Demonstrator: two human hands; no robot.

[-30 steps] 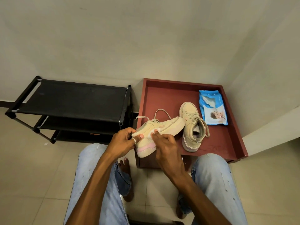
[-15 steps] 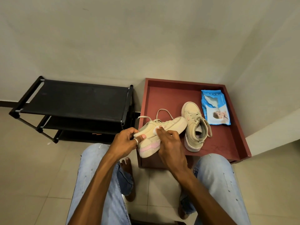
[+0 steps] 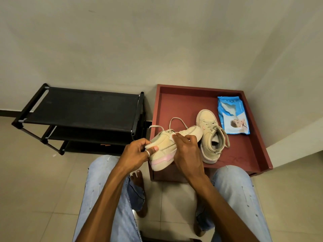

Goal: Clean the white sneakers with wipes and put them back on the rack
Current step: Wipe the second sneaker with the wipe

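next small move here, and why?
Probably keep rubbing the wipe along the held sneaker toward its toe. The left hand pinches the heel end and the right hand presses the wipe on the upper mid-shoe. The second sneaker sits on the red tray; the black rack holds no shoes.

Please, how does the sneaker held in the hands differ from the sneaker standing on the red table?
The held sneaker is lifted and tipped on its side, gripped at the heel by the left hand while the right hand presses a wipe on it. The other sneaker rests upright on the red table, untouched, its opening showing. Both look cream-white with loose laces.
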